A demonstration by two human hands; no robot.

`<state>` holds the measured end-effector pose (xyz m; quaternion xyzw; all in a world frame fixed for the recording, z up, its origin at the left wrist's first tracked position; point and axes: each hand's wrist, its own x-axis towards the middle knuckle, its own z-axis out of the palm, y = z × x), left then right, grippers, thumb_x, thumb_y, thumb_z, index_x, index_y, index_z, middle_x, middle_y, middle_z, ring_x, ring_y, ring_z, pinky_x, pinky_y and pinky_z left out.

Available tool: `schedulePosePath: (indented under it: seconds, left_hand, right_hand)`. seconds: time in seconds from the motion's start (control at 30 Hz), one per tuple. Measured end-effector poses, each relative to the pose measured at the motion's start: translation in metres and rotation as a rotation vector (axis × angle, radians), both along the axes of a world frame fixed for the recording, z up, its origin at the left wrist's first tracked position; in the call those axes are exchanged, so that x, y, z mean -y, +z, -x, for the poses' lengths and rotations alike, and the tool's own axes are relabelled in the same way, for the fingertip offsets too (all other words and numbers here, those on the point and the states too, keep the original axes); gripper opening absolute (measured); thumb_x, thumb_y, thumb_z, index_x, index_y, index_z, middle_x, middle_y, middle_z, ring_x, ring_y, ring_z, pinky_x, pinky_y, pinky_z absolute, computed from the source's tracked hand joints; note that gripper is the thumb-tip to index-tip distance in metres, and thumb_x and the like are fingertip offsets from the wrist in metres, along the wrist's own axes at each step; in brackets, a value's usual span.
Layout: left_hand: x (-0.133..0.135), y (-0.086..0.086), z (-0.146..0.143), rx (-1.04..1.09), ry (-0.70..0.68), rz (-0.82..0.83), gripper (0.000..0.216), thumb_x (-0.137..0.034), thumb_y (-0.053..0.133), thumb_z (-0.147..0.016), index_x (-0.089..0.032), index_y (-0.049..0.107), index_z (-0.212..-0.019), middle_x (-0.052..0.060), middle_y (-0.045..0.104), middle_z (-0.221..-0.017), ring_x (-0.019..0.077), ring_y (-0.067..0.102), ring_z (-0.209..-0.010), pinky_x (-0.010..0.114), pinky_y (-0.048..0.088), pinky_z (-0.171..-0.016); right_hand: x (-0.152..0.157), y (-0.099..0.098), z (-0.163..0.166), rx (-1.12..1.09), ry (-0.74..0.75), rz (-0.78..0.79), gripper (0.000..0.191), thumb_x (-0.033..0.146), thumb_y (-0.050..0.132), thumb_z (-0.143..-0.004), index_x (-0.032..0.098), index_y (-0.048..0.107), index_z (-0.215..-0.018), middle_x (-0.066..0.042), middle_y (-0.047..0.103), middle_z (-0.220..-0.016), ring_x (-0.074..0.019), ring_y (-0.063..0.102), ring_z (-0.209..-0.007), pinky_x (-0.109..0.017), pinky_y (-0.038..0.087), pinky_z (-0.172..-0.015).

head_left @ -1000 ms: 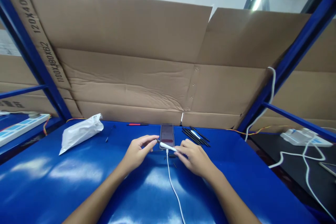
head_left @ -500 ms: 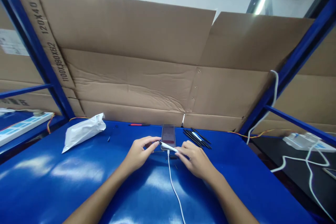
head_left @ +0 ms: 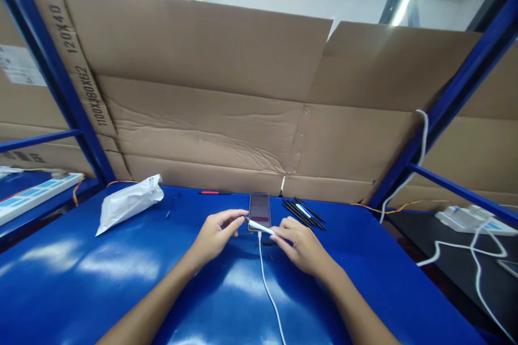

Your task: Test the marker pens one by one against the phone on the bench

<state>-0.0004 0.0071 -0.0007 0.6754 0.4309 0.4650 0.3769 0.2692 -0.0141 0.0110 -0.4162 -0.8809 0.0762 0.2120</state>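
Note:
Between my two hands lies a slim white pen, held slightly tilted above the blue table. The fingertips of my left hand pinch its dark end. My right hand grips the white barrel at the other end, thumb and fingers closed round it. Just behind the pen a phone rests on the table, partly covered by it. A white cable runs from the phone's near edge toward me. Right of the phone lies a bunch of black pens with a white piece among them.
A white plastic bag lies on the left of the blue table. At the back lies a red-and-black pen, before a cardboard wall. Power strips and loose white cables sit at the sides.

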Motion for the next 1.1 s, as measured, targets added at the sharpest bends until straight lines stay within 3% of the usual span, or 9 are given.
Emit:
schedulePosePath:
  seconds: [0.27,0.47,0.6,0.7,0.87,1.0,1.1]
  left_hand:
    - [0.001,-0.001,0.001,-0.1,-0.018,-0.06,0.039,-0.045,0.061,-0.096,-0.017,0.078,-0.117,0.005,0.077,-0.082,0.0175,0.065,-0.065,0.027,0.051,-0.064]
    - [0.002,0.004,0.007,-0.374,-0.248,-0.212,0.031,-0.038,0.06,-0.1,-0.022,0.079,-0.118,0.008,0.08,-0.103,0.0212,0.072,-0.087,0.028,0.051,-0.08]
    - [0.003,0.008,0.014,-0.601,-0.452,-0.194,0.02,-0.036,0.068,-0.095,-0.025,0.083,-0.104,0.004,0.08,-0.093,0.0194,0.071,-0.082,0.025,0.047,-0.074]
    - [0.006,0.008,0.016,-0.696,-0.501,-0.17,0.014,-0.034,0.075,-0.088,-0.025,0.083,-0.095,0.001,0.077,-0.083,0.0169,0.067,-0.072,0.023,0.043,-0.066]
    - [0.007,0.006,0.013,-0.737,-0.437,-0.196,0.023,-0.045,0.071,-0.092,-0.026,0.081,-0.101,0.001,0.075,-0.081,0.0186,0.068,-0.075,0.024,0.041,-0.066]
    - [0.003,-0.006,0.001,-0.707,-0.25,-0.226,0.026,-0.037,0.057,-0.102,-0.024,0.079,-0.103,0.003,0.075,-0.088,0.0189,0.069,-0.079,0.025,0.044,-0.071]
    - [-0.001,-0.018,-0.007,-0.741,-0.233,-0.307,0.025,-0.031,0.057,-0.102,-0.026,0.078,-0.114,0.003,0.073,-0.095,0.0187,0.069,-0.086,0.024,0.047,-0.075]
  right_hand:
    - [0.002,0.001,0.003,-0.012,0.004,0.021,0.029,0.034,0.045,-0.11,0.026,0.073,-0.113,-0.004,0.064,-0.095,-0.0195,0.058,-0.091,-0.029,0.045,-0.08]
    - [0.001,-0.001,0.0,-0.06,0.004,0.057,0.026,0.031,0.052,-0.106,0.025,0.068,-0.125,-0.006,0.072,-0.107,-0.0217,0.062,-0.097,-0.032,0.046,-0.086]
    - [0.009,0.005,0.004,-0.005,-0.004,0.146,0.01,0.028,0.064,-0.096,0.023,0.07,-0.103,-0.002,0.072,-0.094,-0.0189,0.063,-0.085,-0.029,0.044,-0.076]
    - [0.016,0.006,0.013,0.067,0.057,0.173,0.006,0.026,0.069,-0.093,0.023,0.068,-0.088,0.0,0.071,-0.088,-0.0183,0.061,-0.087,-0.027,0.041,-0.074]
    - [0.018,0.002,0.021,0.085,0.099,0.166,0.009,0.03,0.073,-0.091,0.024,0.068,-0.09,0.001,0.069,-0.09,-0.0189,0.061,-0.091,-0.029,0.042,-0.079]
    - [0.011,0.006,0.01,0.077,0.008,0.081,0.007,0.026,0.064,-0.097,0.022,0.068,-0.094,-0.002,0.069,-0.092,-0.0197,0.059,-0.092,-0.03,0.043,-0.078]
    - [0.006,0.006,0.002,0.132,-0.045,0.037,0.012,0.02,0.059,-0.098,0.021,0.071,-0.096,-0.005,0.069,-0.095,-0.0214,0.058,-0.093,-0.032,0.044,-0.083]
